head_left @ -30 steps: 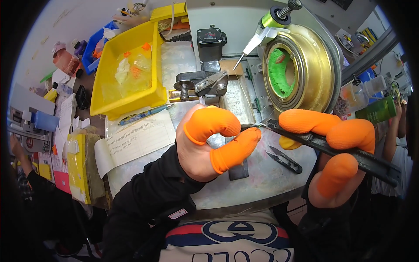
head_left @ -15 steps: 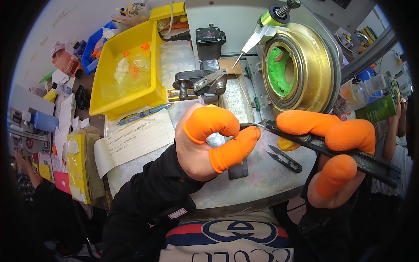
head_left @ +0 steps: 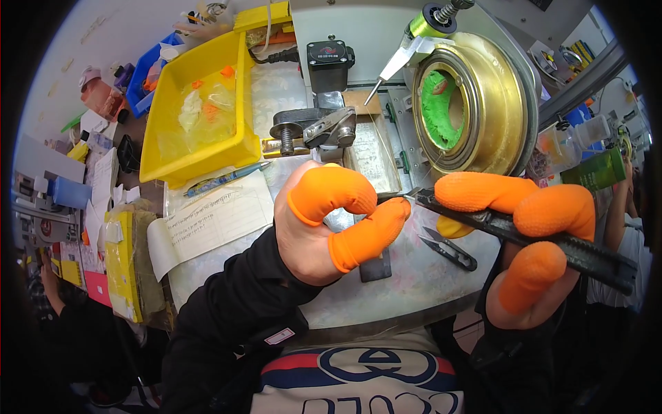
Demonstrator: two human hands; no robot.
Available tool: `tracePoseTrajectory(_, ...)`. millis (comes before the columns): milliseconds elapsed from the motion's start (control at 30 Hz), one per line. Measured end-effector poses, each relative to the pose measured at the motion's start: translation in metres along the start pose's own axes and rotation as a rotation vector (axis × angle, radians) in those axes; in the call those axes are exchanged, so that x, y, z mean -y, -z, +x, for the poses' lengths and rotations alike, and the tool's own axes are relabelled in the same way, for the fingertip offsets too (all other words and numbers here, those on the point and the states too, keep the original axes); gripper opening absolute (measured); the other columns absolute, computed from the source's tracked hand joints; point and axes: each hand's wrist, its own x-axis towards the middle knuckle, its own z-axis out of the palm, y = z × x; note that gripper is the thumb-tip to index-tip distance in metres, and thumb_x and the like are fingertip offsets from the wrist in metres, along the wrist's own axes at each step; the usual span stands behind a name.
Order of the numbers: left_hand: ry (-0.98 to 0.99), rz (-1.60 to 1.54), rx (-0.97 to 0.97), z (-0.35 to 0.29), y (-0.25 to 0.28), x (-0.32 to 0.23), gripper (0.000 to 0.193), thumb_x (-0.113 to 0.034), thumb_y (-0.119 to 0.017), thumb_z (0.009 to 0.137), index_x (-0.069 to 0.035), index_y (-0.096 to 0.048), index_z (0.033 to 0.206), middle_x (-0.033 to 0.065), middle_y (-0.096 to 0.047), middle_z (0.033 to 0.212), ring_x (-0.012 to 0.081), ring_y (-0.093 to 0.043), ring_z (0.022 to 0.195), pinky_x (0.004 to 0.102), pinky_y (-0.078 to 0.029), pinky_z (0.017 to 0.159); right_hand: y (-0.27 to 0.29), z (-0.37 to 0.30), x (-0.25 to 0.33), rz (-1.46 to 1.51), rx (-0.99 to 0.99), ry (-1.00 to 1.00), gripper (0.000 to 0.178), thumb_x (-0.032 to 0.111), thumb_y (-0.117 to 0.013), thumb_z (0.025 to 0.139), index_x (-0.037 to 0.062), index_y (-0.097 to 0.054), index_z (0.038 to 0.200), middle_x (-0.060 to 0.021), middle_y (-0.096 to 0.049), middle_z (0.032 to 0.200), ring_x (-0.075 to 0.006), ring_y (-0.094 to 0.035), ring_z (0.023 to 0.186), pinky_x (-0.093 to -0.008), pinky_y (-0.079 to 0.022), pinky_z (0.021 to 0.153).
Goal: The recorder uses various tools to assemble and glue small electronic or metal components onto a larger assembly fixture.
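My left hand (head_left: 314,221), with orange finger covers on thumb and forefinger, is closed in a pinch at the table's middle. Between its fingertips, a small thin dark piece (head_left: 390,198) shows only in part. It meets the narrow tip of a long black tool (head_left: 586,255), whose exact kind I cannot make out. My right hand (head_left: 531,228), also in orange finger covers and one yellow one, is wrapped round this tool, which slants down to the right. Just below the tool, black thread snips (head_left: 448,248) lie on the table. A small dark flat block (head_left: 376,268) is partly behind my left hand.
Behind my hands stand a brass-coloured wheel (head_left: 507,103) with green lining, a metal clamp fixture (head_left: 314,127) and a white pointed arm (head_left: 400,65). Left are a yellow tray (head_left: 155,155), an open notebook (head_left: 221,217) and a pen (head_left: 227,179). Other people's arms show at both edges.
Both hands keep nearly the same pose; the black tool has shifted very slightly. At the far left, another person's hand has moved.
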Motion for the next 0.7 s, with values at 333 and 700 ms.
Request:
tracePoseTrajectory(333, 0.007, -0.048, 0.013, -0.007, 0.000, -0.004, 0.018, -0.007, -0.071, 0.059, -0.008, -0.053, 0.063, -0.0005, -0.049, 0.059, 0.0119, -0.043, 0.052, 0.0242, -0.031, 0.051, -0.003, -0.006, -0.004, 0.004, -0.038, 0.021, 0.045, 0.046, -0.045, 0.078, 0.0046, -0.031, 0.090, -0.0260, -0.055, 0.083, -0.0234, -0.057, 0.070, -0.0320, -0.047, 0.068)
tracePoseTrajectory(700, -0.188, 0.097, 0.038, 0.020, 0.020, -0.004, 0.015, -0.003, -0.065, 0.064, -0.002, -0.051, 0.058, 0.0040, -0.049, 0.052, 0.0145, -0.048, 0.044, 0.0251, -0.032, 0.041, 0.060, 0.001, -0.022, -1.014, 0.281, 0.319, 0.025, 0.022, -0.068, 0.060, 0.0067, -0.055, 0.075, -0.0075, -0.050, 0.059, -0.0261, -0.046, 0.049, -0.0338, -0.034, 0.043)
